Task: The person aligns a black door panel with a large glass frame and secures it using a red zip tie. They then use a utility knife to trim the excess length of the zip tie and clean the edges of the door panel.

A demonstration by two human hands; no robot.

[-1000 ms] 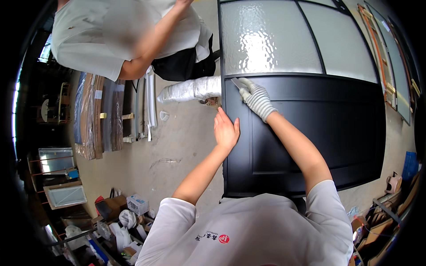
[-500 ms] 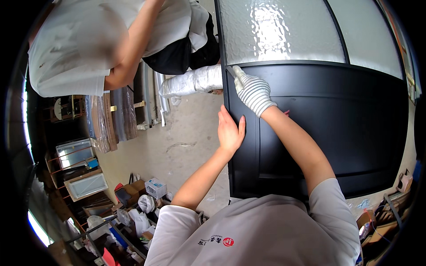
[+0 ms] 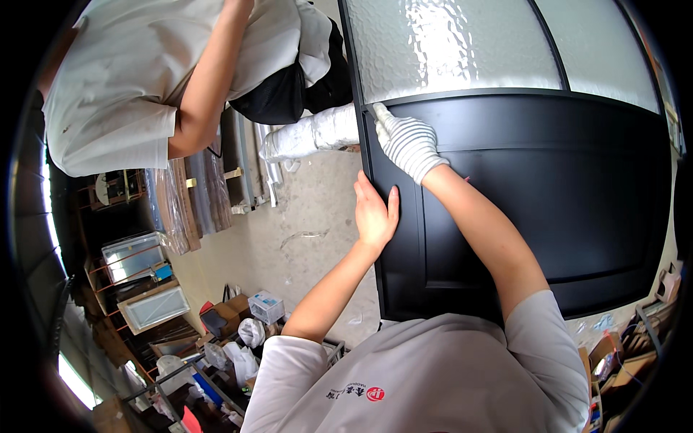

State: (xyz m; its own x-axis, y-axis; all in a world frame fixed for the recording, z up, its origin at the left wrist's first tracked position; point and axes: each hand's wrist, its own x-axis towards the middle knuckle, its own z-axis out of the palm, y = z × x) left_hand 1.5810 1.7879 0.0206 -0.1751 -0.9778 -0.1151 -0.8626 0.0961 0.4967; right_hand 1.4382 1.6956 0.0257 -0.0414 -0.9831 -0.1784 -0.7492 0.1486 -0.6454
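A large black door panel (image 3: 520,216) with textured glass panes (image 3: 462,50) at its far end lies in front of me. My left hand (image 3: 375,218), bare, rests open along the panel's left edge, fingers pointing away from me and thumb apart. My right hand (image 3: 410,146) wears a white glove with grey stripes. Its forefinger reaches to the left frame rail, just below the corner of the glass. The other fingers are curled, and what they hold, if anything, is hidden. A small reddish bit (image 3: 468,178) shows beside my right wrist.
A co-worker in a white shirt (image 3: 137,79) bends close at the far left. A plastic-wrapped roll (image 3: 314,135) sticks out by the panel's left side. Wrapped boards (image 3: 180,198) stand at left; boxes (image 3: 267,307) and clutter lie lower left. More clutter (image 3: 632,353) sits lower right.
My gloved right hand has shifted slightly left and toward the frame rail. A thin grey strip seen by its fingertips before is now mostly hidden. My left hand stays in place.
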